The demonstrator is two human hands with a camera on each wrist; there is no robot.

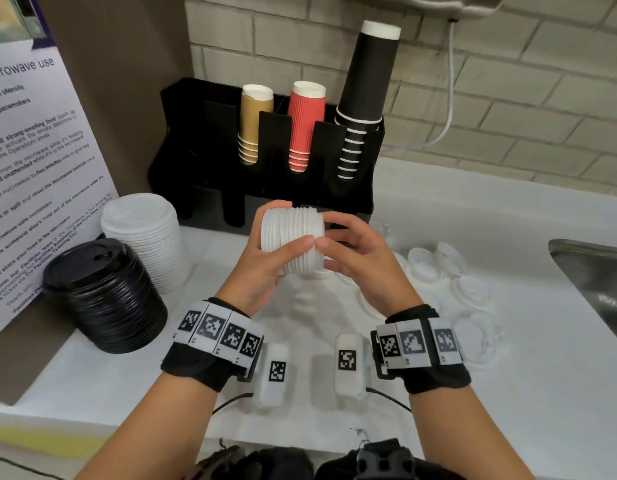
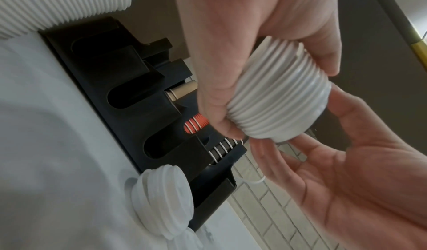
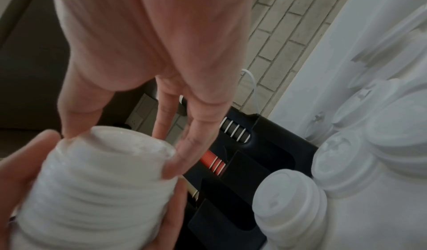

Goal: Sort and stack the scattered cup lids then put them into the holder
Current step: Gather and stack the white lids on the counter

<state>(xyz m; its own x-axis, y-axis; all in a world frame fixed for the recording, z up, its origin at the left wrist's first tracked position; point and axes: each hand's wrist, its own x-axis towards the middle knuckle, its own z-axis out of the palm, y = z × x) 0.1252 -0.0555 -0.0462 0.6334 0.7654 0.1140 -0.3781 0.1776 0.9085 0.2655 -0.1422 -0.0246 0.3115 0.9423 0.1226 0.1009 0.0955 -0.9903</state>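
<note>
The black cup holder (image 1: 182, 140) stands against the brick wall, its upper slots filled by gold cups (image 1: 253, 123), red cups (image 1: 305, 123) and a tall stack of black cups (image 1: 364, 98). The lower front pockets (image 2: 129, 96) gape open toward the counter. To the left, a white lid stack (image 1: 144, 233) and a black lid stack (image 1: 102, 292) crowd the approach; to the right, loose clear lids (image 1: 449, 278) litter the counter before the sink (image 1: 591, 282). Bare counter (image 1: 300, 317) lies between.

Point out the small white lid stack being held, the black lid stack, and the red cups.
small white lid stack (image 1: 293, 240), head view: ribbed side between both hands.
black lid stack (image 1: 99, 271), head view: top lid's flat face.
red cups (image 1: 306, 119), head view: ribbed wall of the outermost cup.
</note>
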